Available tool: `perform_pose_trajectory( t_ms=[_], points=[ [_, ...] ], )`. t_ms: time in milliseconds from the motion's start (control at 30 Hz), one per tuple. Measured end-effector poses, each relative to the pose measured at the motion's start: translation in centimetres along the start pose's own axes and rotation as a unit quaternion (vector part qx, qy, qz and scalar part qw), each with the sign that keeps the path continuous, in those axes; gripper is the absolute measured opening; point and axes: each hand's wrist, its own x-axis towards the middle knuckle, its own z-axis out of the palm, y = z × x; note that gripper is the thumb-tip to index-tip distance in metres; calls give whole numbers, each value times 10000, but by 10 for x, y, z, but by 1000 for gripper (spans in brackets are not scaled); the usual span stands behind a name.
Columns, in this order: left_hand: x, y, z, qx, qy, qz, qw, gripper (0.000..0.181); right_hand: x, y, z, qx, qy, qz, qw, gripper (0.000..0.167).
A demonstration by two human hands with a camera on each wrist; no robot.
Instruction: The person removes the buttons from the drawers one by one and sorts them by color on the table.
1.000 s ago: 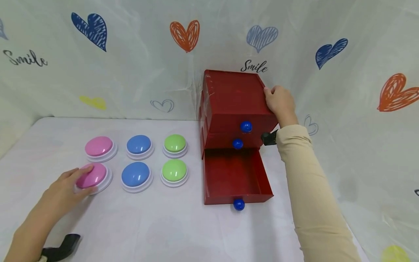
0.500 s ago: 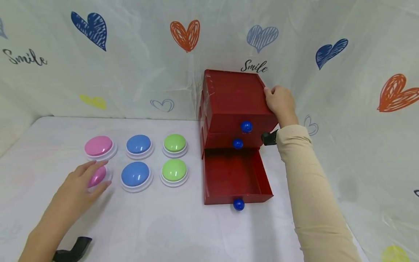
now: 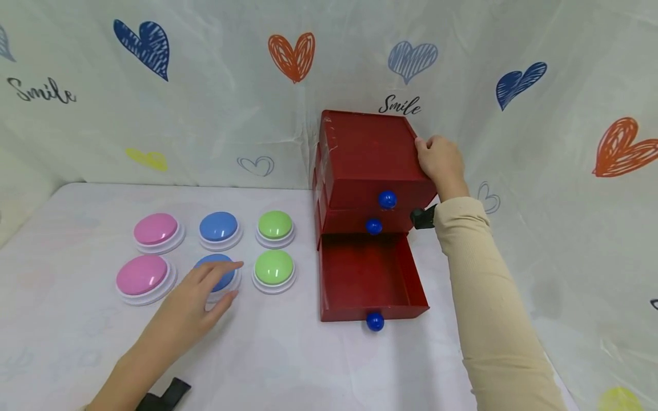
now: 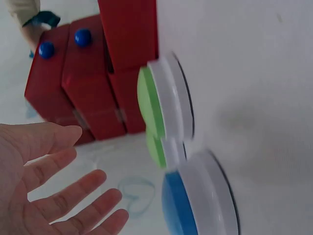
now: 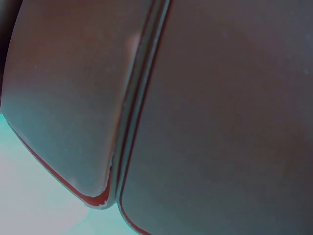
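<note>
My left hand (image 3: 187, 305) hovers over the near blue push button (image 3: 224, 279), partly covering it. In the left wrist view, the fingers are spread and apart from the blue dome (image 4: 177, 205). My right hand (image 3: 443, 162) holds the upper right edge of a red drawer cabinet (image 3: 372, 145), thumb at the top rim; its other fingers are mostly hidden. Only dark cabinet panels (image 5: 215, 122) fill the right wrist view. The cabinet's bottom drawer (image 3: 367, 274) is pulled out, with nothing visible inside, and has a blue knob (image 3: 375, 322).
Two pink buttons (image 3: 141, 275) stand to the left and two green buttons (image 3: 274, 267) to the right of the blue pair. The far blue button (image 3: 218, 226) is behind my left hand. A heart-printed curtain (image 3: 216, 103) backs the white table (image 3: 288, 365).
My left hand has lifted off the near pink button and moved right to above the near blue one. My right hand and the cabinet have stayed put.
</note>
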Motion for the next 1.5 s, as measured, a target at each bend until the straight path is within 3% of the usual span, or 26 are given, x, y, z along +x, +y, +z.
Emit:
perform_pose_trajectory(
  t_ms=[100,333,467,600,900,1133,1367,1500],
  points=[
    [2,9,9,-85,-5,253,9996,49,0,0,0,2,-13,28,10000,51],
    [6,37,27,-315,-537,262,9977,45,-1,-1,0,-47,-10,8,10000,50],
    [6,50,38,-558,-769,502,9942,40,-1,-1,0,-31,26,-12,10000,49],
    [5,60,47,-829,-1092,718,9880,36,-1,0,0,-21,21,-1,10000,49],
    [8,82,62,-1535,-1913,634,9674,38,-1,0,0,-9,26,-18,10000,48],
    [10,96,76,-1613,-1958,801,9640,35,0,1,0,9,45,-58,10000,47],
    [19,112,85,-1523,-2493,631,9543,40,-2,-1,-2,-7,30,-16,10000,48],
    [23,120,92,-1414,-2568,745,9532,43,-1,-2,0,-10,114,15,9999,46]
  ],
)
